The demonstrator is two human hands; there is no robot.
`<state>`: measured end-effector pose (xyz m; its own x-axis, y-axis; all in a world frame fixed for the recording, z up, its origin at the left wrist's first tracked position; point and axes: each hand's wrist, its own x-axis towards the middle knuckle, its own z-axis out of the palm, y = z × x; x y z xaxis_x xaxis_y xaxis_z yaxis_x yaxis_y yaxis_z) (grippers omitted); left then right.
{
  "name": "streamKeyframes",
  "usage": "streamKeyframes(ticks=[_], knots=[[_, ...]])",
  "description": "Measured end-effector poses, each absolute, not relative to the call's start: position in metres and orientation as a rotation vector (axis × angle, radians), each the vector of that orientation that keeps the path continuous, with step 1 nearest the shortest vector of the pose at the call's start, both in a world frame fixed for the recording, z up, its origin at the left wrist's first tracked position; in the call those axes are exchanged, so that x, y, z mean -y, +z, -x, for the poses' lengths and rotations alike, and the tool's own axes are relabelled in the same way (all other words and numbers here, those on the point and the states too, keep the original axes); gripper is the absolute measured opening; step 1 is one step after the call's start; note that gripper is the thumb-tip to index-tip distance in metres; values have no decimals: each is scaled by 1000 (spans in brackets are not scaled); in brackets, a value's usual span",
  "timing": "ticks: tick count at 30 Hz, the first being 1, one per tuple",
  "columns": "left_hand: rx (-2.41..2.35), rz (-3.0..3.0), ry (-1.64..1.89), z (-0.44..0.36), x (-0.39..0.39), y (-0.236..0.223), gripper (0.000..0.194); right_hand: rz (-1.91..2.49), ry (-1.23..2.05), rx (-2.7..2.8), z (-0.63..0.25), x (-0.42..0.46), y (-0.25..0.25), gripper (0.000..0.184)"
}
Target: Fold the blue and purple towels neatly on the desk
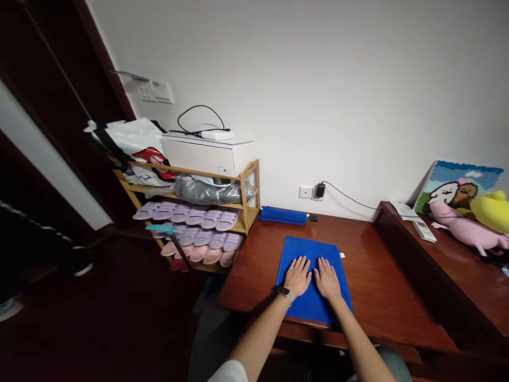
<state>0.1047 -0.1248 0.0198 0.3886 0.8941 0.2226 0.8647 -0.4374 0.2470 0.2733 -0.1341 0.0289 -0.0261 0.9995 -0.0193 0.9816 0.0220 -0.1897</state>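
Note:
A blue cloth (308,246) lies spread flat on the brown wooden table, its near edge at the table's front and a small white tag on its right side. My left hand (297,276), with a watch (284,291) on the wrist, rests palm down on the cloth, fingers stretched out. Beside it, a small gap apart, my right hand (328,278) lies palm down on the same cloth, its fingers also extended. Neither hand grips anything. Toward the back left of the table is a folded blue cloth (283,215).
Left of the table (382,286) stands a wooden rack (250,217) with several slippers and a white box (199,154). A raised ledge at right holds a remote (424,231) and plush toys (463,225). A black adapter (320,190) is plugged into the wall. Someone's shoe (82,262) shows far left.

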Motion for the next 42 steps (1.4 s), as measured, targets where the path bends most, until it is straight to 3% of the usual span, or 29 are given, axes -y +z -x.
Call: streamKeyframes(ticks=[8, 13, 21, 25, 29, 36, 42], knots=[[-1820, -2475, 482, -44, 123, -8, 69, 2256, 210, 2033, -321, 125, -10, 76], [-1819, -2501, 482, -19, 115, -9, 67, 2208, 309, 2067, -355, 124, -6, 78], [-1625, -2580, 525, -88, 44, 8, 61, 2002, 289, 2163, -280, 60, 38, 72], [-1669, -2533, 496, -94, 16, -4, 62, 2031, 345, 2207, -264, 32, 34, 69], [-1866, -2417, 497, -54, 0, -16, 72, 2158, 275, 2114, -301, 22, 14, 70], [-1890, -2414, 425, -11, 6, 3, 64, 2286, 293, 2023, -335, 15, 20, 71], [-2171, -2388, 625, 66, 57, -6, 56, 2196, 53, 1764, -328, 90, 24, 68]])
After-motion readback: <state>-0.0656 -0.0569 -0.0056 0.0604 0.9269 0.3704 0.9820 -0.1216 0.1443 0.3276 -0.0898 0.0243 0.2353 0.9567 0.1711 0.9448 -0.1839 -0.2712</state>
